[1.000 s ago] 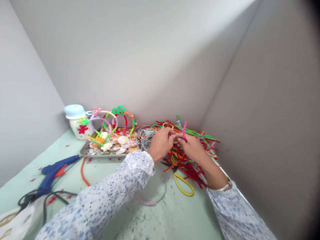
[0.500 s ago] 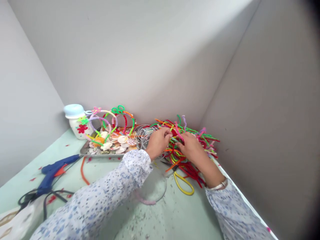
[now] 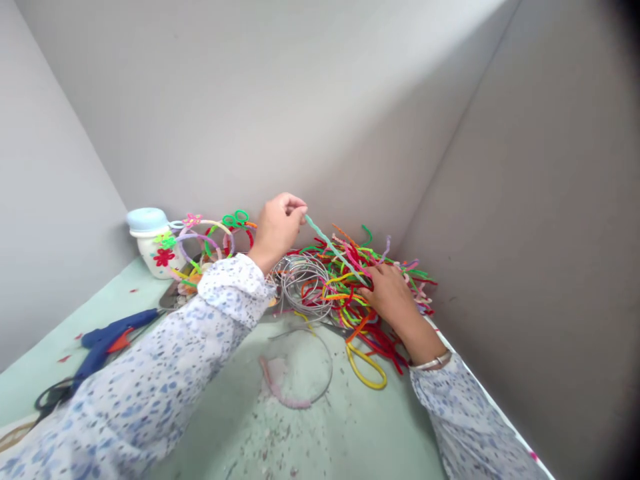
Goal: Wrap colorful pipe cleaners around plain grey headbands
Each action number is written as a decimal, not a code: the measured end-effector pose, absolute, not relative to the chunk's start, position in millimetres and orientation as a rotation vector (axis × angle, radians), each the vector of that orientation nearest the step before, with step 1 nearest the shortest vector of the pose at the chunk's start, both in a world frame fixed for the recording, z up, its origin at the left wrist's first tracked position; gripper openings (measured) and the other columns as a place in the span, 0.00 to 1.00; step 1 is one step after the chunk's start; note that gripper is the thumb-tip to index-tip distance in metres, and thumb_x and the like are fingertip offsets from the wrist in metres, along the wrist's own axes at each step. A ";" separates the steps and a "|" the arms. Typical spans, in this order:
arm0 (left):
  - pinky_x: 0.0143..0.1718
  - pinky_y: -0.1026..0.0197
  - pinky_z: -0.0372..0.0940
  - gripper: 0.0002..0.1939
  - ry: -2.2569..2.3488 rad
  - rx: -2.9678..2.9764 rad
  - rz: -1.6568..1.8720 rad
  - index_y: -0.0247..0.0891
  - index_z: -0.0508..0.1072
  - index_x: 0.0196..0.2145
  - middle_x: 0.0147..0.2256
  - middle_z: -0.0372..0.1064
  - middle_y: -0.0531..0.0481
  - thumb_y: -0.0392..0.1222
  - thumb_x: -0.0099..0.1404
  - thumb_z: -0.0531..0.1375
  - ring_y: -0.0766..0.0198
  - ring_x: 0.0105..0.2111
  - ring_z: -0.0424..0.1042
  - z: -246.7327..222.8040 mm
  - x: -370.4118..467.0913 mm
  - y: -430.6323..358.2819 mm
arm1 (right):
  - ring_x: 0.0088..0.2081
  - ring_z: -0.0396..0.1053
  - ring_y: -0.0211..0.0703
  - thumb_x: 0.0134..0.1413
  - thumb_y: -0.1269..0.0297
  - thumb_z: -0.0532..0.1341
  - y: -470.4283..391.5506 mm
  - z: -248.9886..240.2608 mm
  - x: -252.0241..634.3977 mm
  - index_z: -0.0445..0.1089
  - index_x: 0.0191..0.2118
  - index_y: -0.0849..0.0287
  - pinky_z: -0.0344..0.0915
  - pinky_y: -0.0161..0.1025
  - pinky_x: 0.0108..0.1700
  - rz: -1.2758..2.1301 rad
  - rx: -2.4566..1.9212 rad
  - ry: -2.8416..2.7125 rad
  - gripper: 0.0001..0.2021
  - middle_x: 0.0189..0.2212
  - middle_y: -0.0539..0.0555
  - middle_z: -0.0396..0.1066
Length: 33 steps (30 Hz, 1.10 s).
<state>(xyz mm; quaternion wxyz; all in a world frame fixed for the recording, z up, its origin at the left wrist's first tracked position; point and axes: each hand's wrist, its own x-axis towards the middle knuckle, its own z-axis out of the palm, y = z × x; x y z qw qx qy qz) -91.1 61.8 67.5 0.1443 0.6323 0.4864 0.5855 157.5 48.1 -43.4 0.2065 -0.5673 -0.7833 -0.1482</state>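
Left hand [image 3: 277,229] pinches pipe cleaner [image 3: 332,246] (mint) | slants down toward right hand [image 3: 393,293], grip unclear

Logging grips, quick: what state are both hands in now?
Left hand: closed, pinching a pale green fuzzy stem.
Right hand: at the colorful pile; grip cannot be told.

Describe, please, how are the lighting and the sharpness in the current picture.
Head view: a diagonal shadow edge crosses the back wall, brighter above it; head view: the right-hand corners fade toward black; head view: the pale green fuzzy stem looks soft, its fine fibres unclear.
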 end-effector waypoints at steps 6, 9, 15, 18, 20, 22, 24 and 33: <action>0.31 0.63 0.54 0.08 1.353 1.629 2.031 0.35 0.70 0.39 0.27 0.67 0.56 0.41 0.66 0.55 0.74 0.26 0.67 104.6 -125.6 42.7 | 0.48 0.64 0.56 0.47 0.61 0.67 58.3 -44.5 163.9 0.71 0.46 0.64 0.59 0.49 0.50 -0.259 -1.611 -2.194 0.20 0.44 0.64 0.70; 0.28 0.62 0.53 0.02 1.126 1.432 2.190 0.41 0.71 0.34 0.28 0.69 0.56 0.41 0.64 0.60 0.71 0.24 0.66 109.1 -131.0 13.5 | 0.46 0.66 0.55 0.48 0.55 0.66 55.9 -32.0 169.9 0.71 0.47 0.63 0.61 0.47 0.48 -0.116 -1.510 -2.248 0.22 0.43 0.62 0.72; 0.24 0.66 0.57 0.03 0.803 1.057 2.111 0.40 0.71 0.32 0.31 0.72 0.53 0.34 0.61 0.61 0.70 0.27 0.69 85.7 -130.6 -43.8 | 0.49 0.64 0.57 0.49 0.53 0.66 18.2 22.6 172.9 0.70 0.48 0.62 0.59 0.51 0.50 -0.374 -1.207 -1.817 0.23 0.46 0.63 0.70; 0.24 0.70 0.60 0.04 0.724 0.926 2.030 0.38 0.70 0.33 0.33 0.72 0.53 0.34 0.59 0.63 0.71 0.28 0.71 71.0 -127.9 -60.3 | 0.39 0.68 0.48 0.57 0.58 0.59 -18.9 39.1 148.8 0.73 0.37 0.59 0.62 0.43 0.42 -0.321 -1.102 -1.552 0.10 0.35 0.56 0.72; 0.25 0.71 0.61 0.04 0.687 0.872 1.956 0.37 0.70 0.34 0.32 0.72 0.53 0.34 0.59 0.62 0.72 0.28 0.71 62.4 -122.4 -71.0 | 0.30 0.67 0.42 0.59 0.59 0.58 -44.4 34.5 123.9 0.73 0.34 0.58 0.63 0.38 0.34 -0.019 -1.010 -1.575 0.10 0.28 0.52 0.71; 0.26 0.72 0.62 0.06 0.689 0.816 1.865 0.36 0.70 0.36 0.33 0.72 0.53 0.33 0.59 0.62 0.72 0.28 0.71 52.5 -113.4 -83.9 | 0.29 0.67 0.40 0.58 0.58 0.59 -64.2 18.3 98.2 0.74 0.35 0.57 0.63 0.36 0.32 0.428 -0.932 -1.720 0.10 0.27 0.51 0.71; 0.27 0.71 0.63 0.07 0.693 0.791 1.739 0.36 0.70 0.37 0.34 0.72 0.52 0.35 0.60 0.62 0.73 0.28 0.70 38.5 -102.7 -99.5 | 0.29 0.67 0.40 0.59 0.55 0.57 -76.0 -2.8 77.7 0.72 0.45 0.57 0.62 0.35 0.28 0.872 -0.885 -1.765 0.14 0.29 0.52 0.72; 0.26 0.70 0.61 0.09 0.858 0.809 1.272 0.34 0.71 0.37 0.32 0.72 0.50 0.42 0.62 0.61 0.72 0.25 0.69 -57.7 -89.8 -148.2 | 0.25 0.61 0.36 0.55 0.54 0.61 -93.9 -60.2 52.4 0.73 0.35 0.59 0.58 0.34 0.29 1.403 -0.799 -1.556 0.12 0.22 0.47 0.66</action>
